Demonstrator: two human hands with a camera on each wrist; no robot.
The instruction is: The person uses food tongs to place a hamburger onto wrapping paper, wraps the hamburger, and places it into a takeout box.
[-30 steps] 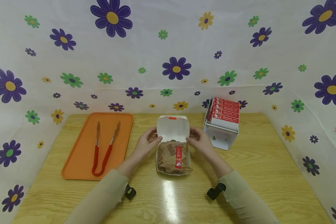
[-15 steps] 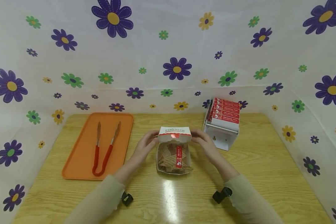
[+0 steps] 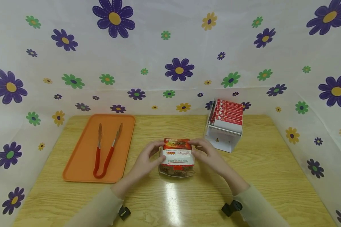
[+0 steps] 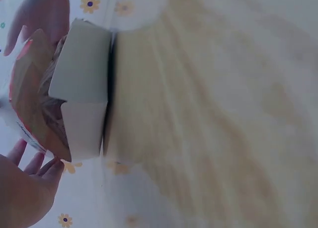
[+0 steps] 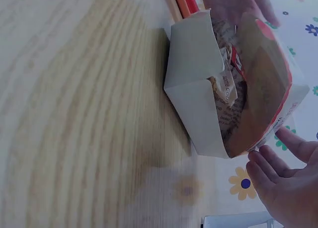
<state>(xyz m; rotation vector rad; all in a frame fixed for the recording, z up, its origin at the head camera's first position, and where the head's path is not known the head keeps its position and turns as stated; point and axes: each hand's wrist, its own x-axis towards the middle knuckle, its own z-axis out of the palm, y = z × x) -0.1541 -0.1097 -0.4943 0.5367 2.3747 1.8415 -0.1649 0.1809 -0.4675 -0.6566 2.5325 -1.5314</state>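
Observation:
A cardboard burger box (image 3: 177,153) sits mid-table, its hinged lid tilted down over the base with a gap at the front. The lid's top is white and red with a burger picture. Brown newsprint-wrapped food with a red sticker (image 5: 237,63) shows inside, in the right wrist view. My left hand (image 3: 147,160) touches the lid's left side, fingers near the back corner and thumb farther forward. Opposite it, my right hand (image 3: 211,157) rests its fingertips on the lid's right side. Both wrist views show fairly straight fingers against the lid and the box's plain white base (image 4: 82,69).
An orange tray (image 3: 82,164) on the left bears red-handled tongs (image 3: 109,157). At the back right stands a metal dispenser (image 3: 223,142) with a roll of red and white stickers (image 3: 228,113). A flower-print sheet (image 3: 147,50) surrounds the wooden table (image 3: 261,176).
The lid has swung from upright forward and down over the wrapped food. Both hands have come toward the person with it, staying at its sides. Tray, tongs and dispenser have not moved.

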